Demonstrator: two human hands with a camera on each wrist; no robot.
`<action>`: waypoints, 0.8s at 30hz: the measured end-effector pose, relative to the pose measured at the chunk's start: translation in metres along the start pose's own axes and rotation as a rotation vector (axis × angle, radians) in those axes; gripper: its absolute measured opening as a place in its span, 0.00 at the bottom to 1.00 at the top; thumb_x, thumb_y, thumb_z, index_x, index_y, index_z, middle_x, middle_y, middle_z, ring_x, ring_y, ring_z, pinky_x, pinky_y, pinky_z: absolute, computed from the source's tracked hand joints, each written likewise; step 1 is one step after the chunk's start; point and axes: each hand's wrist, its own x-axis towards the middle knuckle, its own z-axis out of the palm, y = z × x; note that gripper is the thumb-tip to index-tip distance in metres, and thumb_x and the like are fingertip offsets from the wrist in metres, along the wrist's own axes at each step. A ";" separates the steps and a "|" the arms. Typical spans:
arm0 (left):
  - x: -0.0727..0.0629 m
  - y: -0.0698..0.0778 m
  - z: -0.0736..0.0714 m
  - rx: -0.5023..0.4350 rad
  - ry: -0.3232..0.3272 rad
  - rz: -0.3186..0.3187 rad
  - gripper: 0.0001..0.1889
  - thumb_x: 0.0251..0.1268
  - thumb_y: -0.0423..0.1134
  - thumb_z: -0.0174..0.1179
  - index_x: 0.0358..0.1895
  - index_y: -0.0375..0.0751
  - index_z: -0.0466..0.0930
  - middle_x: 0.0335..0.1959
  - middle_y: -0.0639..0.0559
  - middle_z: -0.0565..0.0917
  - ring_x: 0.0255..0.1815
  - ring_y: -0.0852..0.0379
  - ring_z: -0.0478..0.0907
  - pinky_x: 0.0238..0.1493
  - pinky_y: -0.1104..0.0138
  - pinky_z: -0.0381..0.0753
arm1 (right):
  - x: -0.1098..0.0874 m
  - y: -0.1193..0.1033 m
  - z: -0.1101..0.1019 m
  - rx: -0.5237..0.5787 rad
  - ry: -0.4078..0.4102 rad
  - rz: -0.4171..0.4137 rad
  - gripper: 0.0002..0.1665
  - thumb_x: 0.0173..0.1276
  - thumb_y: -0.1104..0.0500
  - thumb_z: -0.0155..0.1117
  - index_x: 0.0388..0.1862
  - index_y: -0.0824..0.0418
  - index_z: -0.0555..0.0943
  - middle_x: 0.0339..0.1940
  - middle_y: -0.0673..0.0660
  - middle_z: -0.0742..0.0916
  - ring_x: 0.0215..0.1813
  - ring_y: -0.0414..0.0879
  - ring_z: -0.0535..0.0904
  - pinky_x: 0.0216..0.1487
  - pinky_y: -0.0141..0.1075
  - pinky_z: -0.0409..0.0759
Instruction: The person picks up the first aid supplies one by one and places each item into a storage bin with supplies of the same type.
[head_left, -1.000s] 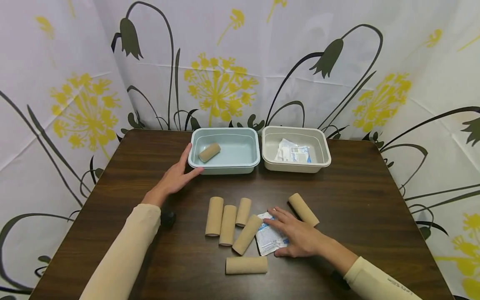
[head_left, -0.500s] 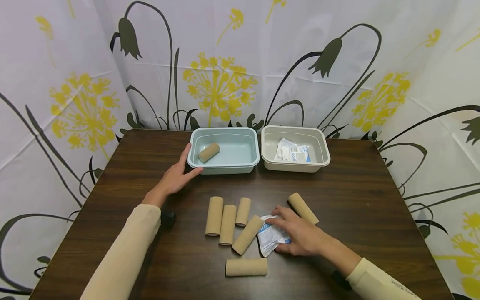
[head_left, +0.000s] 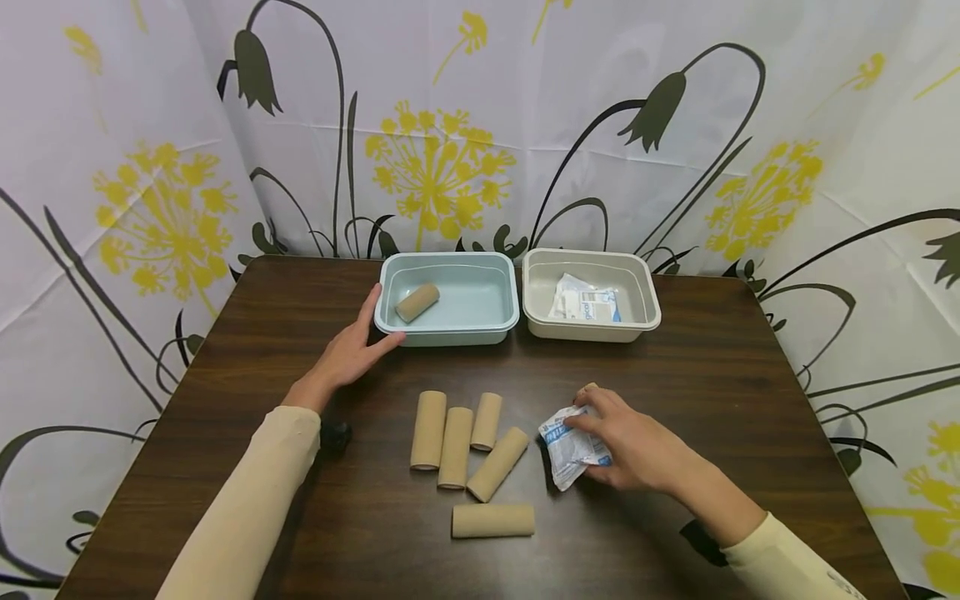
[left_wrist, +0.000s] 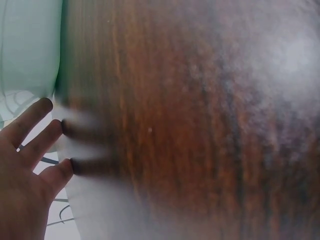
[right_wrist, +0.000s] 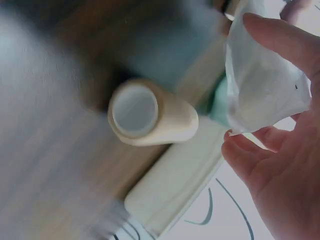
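Packet (head_left: 567, 450) in right fingers (right_wrist: 282, 42), slim gap to slanted tube (head_left: 498, 464).

Tans, pale blue, yellow florals

Packet (head_left: 568, 457) in right hand (head_left: 633, 443): white, blue print. Tubes (head_left: 429, 431) left of that hand: plain tan. Tub (head_left: 476, 307) at left hand (head_left: 345, 354): pale blue, plain. Bin (head_left: 588, 332) beyond right hand: plain beige, sachets (head_left: 588, 305) inside white with blue print. Worktop (head_left: 375, 537) under both hands: dark brown, streaky wood grain. Sleeves (head_left: 240, 508): cream, dark marking on right one. Backdrop (head_left: 570, 50) beyond hands: white, yellow flower heads (head_left: 437, 173), dark grey-green bell flowers (head_left: 658, 108).
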 end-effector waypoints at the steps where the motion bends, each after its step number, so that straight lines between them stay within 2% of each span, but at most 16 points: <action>1: -0.001 0.000 -0.001 0.001 -0.001 0.001 0.49 0.65 0.70 0.51 0.75 0.77 0.22 0.80 0.45 0.45 0.73 0.31 0.54 0.63 0.32 0.55 | 0.000 0.001 -0.003 -0.002 0.013 0.002 0.35 0.50 0.49 0.80 0.59 0.55 0.81 0.61 0.59 0.73 0.63 0.53 0.68 0.52 0.44 0.78; 7: -0.002 0.000 -0.002 -0.003 0.006 -0.006 0.49 0.65 0.70 0.51 0.76 0.75 0.23 0.80 0.45 0.46 0.73 0.31 0.55 0.63 0.32 0.55 | 0.005 0.011 -0.022 0.022 0.111 -0.010 0.37 0.48 0.52 0.82 0.58 0.59 0.81 0.61 0.63 0.74 0.68 0.61 0.65 0.59 0.51 0.74; 9: -0.002 0.000 -0.002 0.000 0.005 -0.008 0.49 0.65 0.70 0.50 0.76 0.74 0.22 0.80 0.44 0.45 0.73 0.30 0.54 0.62 0.31 0.55 | 0.010 0.016 -0.026 0.032 0.139 -0.014 0.37 0.48 0.52 0.82 0.59 0.59 0.80 0.61 0.63 0.74 0.67 0.61 0.65 0.58 0.50 0.74; 12: -0.002 0.000 -0.001 -0.006 0.007 -0.014 0.49 0.65 0.70 0.50 0.76 0.74 0.23 0.80 0.45 0.45 0.73 0.30 0.54 0.63 0.31 0.54 | 0.019 0.025 -0.030 0.045 0.189 -0.026 0.38 0.49 0.53 0.81 0.59 0.61 0.80 0.61 0.64 0.73 0.65 0.60 0.66 0.56 0.49 0.75; 17: -0.002 0.001 -0.001 -0.004 0.009 -0.011 0.48 0.65 0.70 0.50 0.76 0.76 0.23 0.80 0.45 0.46 0.73 0.30 0.55 0.62 0.31 0.55 | 0.042 0.047 -0.038 0.027 0.275 -0.043 0.39 0.48 0.54 0.82 0.60 0.62 0.79 0.61 0.67 0.73 0.66 0.63 0.65 0.58 0.54 0.72; 24: -0.002 0.003 -0.002 -0.001 0.005 -0.015 0.48 0.65 0.70 0.50 0.76 0.74 0.23 0.80 0.44 0.46 0.73 0.29 0.55 0.62 0.31 0.55 | 0.073 0.078 -0.044 0.073 0.345 0.081 0.37 0.51 0.54 0.79 0.60 0.63 0.79 0.59 0.67 0.73 0.59 0.62 0.68 0.53 0.53 0.72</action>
